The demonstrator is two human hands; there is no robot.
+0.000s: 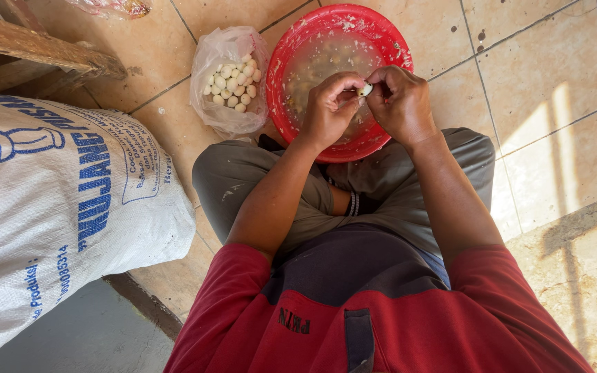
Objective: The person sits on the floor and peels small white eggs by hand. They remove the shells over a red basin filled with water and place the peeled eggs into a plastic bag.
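My left hand (329, 110) and my right hand (402, 103) meet over a red plastic basin (381, 31) that holds water and several small pale pieces. Between the fingertips of both hands is one small white peeled piece (365, 89), about the size of a small egg or clove. Both hands pinch it, thumbs and forefingers closed on it. To the left of the basin lies a clear plastic bag (222, 55) with several white peeled pieces (233, 86) inside.
A large white woven sack (57, 207) with blue print lies at the left. A wooden plank (36, 45) runs across the top left corner. I sit cross-legged on a beige tiled floor (554, 83), grey trousers and red shirt below.
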